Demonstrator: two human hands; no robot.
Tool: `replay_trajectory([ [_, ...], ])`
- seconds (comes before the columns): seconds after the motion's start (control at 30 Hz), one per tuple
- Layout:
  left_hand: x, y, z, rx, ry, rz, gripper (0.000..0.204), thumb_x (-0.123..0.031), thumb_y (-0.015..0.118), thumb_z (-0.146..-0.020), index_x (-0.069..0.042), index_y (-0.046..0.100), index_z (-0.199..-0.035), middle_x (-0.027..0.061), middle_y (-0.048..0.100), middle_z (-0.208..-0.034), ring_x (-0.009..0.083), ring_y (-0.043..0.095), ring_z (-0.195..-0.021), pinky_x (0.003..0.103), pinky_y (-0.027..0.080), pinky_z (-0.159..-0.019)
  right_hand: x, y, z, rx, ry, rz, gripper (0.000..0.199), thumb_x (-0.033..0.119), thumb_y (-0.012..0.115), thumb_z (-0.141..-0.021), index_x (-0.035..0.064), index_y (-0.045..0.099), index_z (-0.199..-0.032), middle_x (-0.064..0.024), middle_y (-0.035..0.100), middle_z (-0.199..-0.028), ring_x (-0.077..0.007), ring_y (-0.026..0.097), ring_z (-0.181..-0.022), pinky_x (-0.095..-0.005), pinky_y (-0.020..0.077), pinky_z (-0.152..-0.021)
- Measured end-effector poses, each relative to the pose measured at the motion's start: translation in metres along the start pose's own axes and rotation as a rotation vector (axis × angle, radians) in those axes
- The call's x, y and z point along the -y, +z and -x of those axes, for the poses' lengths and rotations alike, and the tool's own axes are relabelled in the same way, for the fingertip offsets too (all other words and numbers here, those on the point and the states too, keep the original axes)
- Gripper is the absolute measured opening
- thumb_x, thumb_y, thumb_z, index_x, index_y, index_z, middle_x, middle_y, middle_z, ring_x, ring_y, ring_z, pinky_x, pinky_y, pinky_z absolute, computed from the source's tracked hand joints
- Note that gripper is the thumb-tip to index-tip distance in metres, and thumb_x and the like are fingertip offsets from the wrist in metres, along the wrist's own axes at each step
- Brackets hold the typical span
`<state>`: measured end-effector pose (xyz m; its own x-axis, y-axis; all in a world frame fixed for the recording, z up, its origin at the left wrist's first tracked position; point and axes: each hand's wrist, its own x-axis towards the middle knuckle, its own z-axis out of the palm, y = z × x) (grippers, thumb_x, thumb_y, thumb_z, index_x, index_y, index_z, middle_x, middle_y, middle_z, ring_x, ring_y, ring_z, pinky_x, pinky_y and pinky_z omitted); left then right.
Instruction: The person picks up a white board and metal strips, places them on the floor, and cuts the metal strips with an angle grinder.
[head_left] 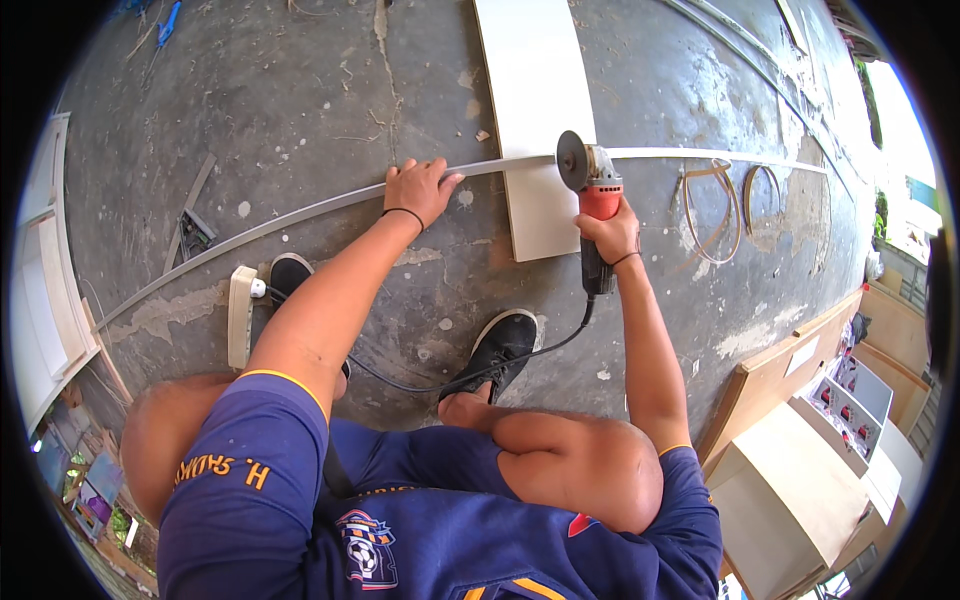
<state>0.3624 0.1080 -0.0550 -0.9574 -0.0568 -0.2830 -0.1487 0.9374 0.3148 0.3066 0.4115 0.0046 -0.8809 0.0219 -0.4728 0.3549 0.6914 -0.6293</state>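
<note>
A long, thin metal strip [300,213] runs across the floor from left to right, passing over a white board [540,90]. My left hand [420,190] is closed over the strip, left of the board. In my right hand [612,232] is a red and black angle grinder [600,200], gripped round its body. Its dark cutting disc [572,160] stands upright at the strip, above the board; whether it touches the metal I cannot tell. From the grinder's rear a black cord [450,386] loops back past my shoes.
A white power strip [241,315] with a plug in it lies beside my left shoe. Coiled edging strips [712,215] rest on the floor at right. Wooden panels and a white box [790,490] stand at lower right. White panels [45,270] lean at far left.
</note>
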Motion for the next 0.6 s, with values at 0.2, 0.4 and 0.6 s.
replay_trajectory([
  [0.2, 0.005, 0.0, 0.001, -0.051, 0.007, 0.058, 0.038, -0.048, 0.048, -0.092, -0.011, 0.058, -0.091, 0.0071, 0.066, -0.088, 0.0274, 0.057, -0.092, 0.043, 0.039, -0.081, -0.003, -0.026, 0.007, -0.075, -0.071, -0.317, 0.04, 0.015, 0.077, -0.063, -0.0004, 0.06, -0.096, -0.006, 0.064, -0.082, -0.0137, 0.061, -0.071, -0.0288, 0.0514, -0.065],
  [0.4, 0.027, -0.016, -0.019, -0.116, -0.015, -0.022, 0.038, -0.048, 0.047, -0.092, -0.012, 0.059, -0.092, 0.0075, 0.066, -0.092, 0.0274, 0.057, -0.094, 0.044, 0.039, -0.08, -0.024, -0.051, 0.024, -0.112, -0.031, -0.5, 0.036, 0.01, 0.073, -0.067, -0.0004, 0.059, -0.098, -0.0053, 0.063, -0.087, -0.0136, 0.061, -0.074, -0.028, 0.0502, -0.067],
  [0.6, 0.037, -0.034, -0.064, -0.203, -0.113, -0.144, 0.036, -0.047, 0.048, -0.091, -0.014, 0.059, -0.099, 0.0052, 0.064, -0.1, 0.0259, 0.055, -0.102, 0.046, 0.038, -0.087, -0.072, -0.068, 0.05, -0.171, 0.069, -0.732, 0.034, 0.009, 0.07, -0.071, 0.0002, 0.057, -0.101, -0.0043, 0.061, -0.087, -0.0138, 0.06, -0.074, -0.0283, 0.0491, -0.067],
])
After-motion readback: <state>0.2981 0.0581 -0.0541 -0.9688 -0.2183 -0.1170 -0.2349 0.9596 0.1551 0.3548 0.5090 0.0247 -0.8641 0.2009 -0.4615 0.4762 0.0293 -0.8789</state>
